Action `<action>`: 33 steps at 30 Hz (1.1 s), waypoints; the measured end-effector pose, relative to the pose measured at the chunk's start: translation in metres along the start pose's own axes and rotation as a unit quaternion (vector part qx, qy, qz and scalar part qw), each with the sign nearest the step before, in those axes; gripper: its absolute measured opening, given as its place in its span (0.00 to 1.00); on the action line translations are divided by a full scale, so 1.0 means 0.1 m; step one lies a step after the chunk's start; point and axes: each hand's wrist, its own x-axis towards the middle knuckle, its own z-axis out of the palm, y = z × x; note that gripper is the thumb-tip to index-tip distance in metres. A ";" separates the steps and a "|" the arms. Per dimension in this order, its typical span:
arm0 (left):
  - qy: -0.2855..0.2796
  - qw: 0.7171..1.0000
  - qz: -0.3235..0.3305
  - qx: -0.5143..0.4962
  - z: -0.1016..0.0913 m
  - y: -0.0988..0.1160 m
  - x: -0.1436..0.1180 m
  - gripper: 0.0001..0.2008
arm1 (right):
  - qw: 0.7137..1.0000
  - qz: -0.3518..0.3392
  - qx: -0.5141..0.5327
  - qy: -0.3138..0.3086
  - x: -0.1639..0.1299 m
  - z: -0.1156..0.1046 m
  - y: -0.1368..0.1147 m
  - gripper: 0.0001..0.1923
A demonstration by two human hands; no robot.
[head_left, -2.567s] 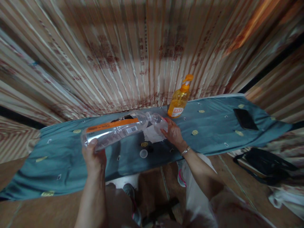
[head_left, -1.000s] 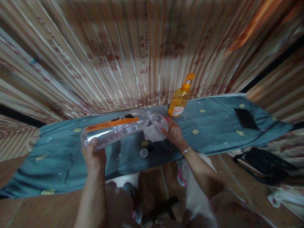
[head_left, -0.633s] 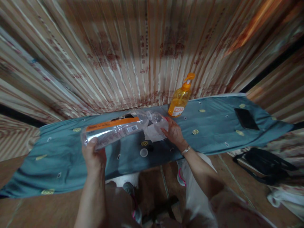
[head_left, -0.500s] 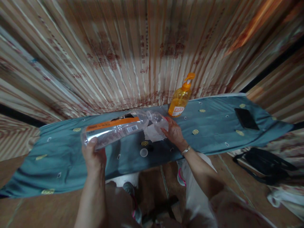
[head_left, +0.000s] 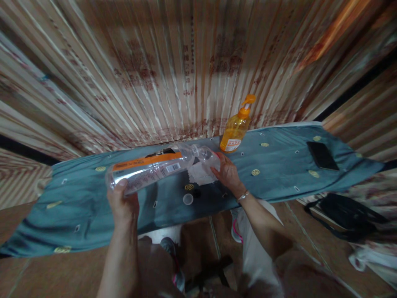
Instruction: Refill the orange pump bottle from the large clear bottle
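Now the left hand (head_left: 123,203) is gripping a big clear plastic bottle (head_left: 149,170) tipped sideways; the right hand (head_left: 228,175) is holding a small clear cup (head_left: 208,157), hard to make out.

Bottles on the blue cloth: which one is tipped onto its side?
The big clear bottle with the orange label stripe, held near level by the left hand. The small clear bottle in the right hand and the orange pump bottle stay more upright.

Left hand (head_left: 123,205), lower centre-left, fingers curled in a grip, forearm rising from the bottom edge. Right hand (head_left: 228,174), centre, fingers bent, wrist angled.
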 end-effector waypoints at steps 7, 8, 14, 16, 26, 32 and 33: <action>0.013 1.000 -0.014 -0.014 0.03 0.03 0.00 0.36 | 1.000 -0.010 0.002 0.004 0.00 -0.02 -0.01 0.35; 0.013 1.000 -0.015 -0.017 0.03 0.04 0.00 0.36 | 1.000 -0.013 0.003 0.006 0.00 -0.01 0.00 0.34; 0.020 0.999 -0.023 -0.019 0.04 0.03 -0.01 0.39 | 1.000 -0.006 0.001 -0.003 -0.01 0.01 0.02 0.35; 0.011 1.000 -0.015 -0.016 0.05 0.03 -0.01 0.40 | 1.000 -0.006 0.003 0.001 -0.01 0.01 0.03 0.34; 0.002 1.000 -0.013 0.003 0.05 0.04 -0.03 0.38 | 1.000 -0.001 0.009 0.001 0.00 -0.01 0.00 0.34; -0.005 1.000 -0.001 0.003 0.04 0.02 -0.02 0.37 | 1.000 -0.010 0.029 0.007 0.00 0.00 0.04 0.33; -0.004 1.000 -0.005 0.000 0.04 0.02 -0.02 0.37 | 1.000 -0.009 0.028 0.005 0.00 0.00 0.04 0.34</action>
